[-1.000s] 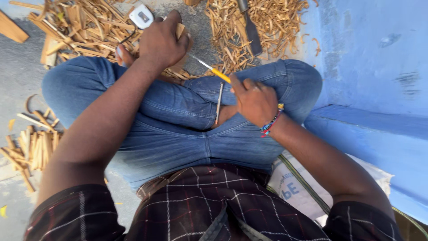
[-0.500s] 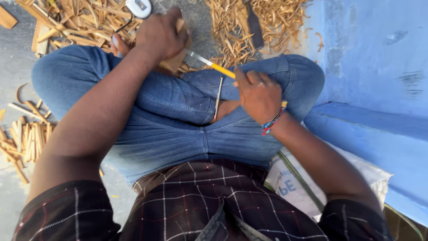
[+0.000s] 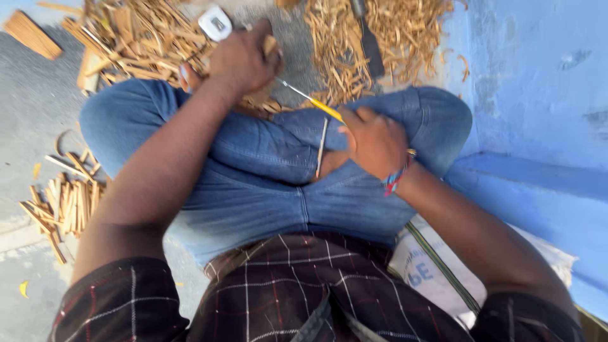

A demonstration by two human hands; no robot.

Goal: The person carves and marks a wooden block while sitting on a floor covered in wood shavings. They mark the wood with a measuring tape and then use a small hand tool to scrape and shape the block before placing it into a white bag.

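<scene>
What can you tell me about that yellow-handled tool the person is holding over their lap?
The yellow-handled tool is a slim hand tool with a thin, pale metal blade or shaft running out of a yellow handle. The right hand grips the handle, hiding its rear end. The tool slants up and left across the jeans-clad legs, and its tip reaches the small wooden piece clutched in the left hand. Whether it is a knife or a file is too blurred to tell.
</scene>
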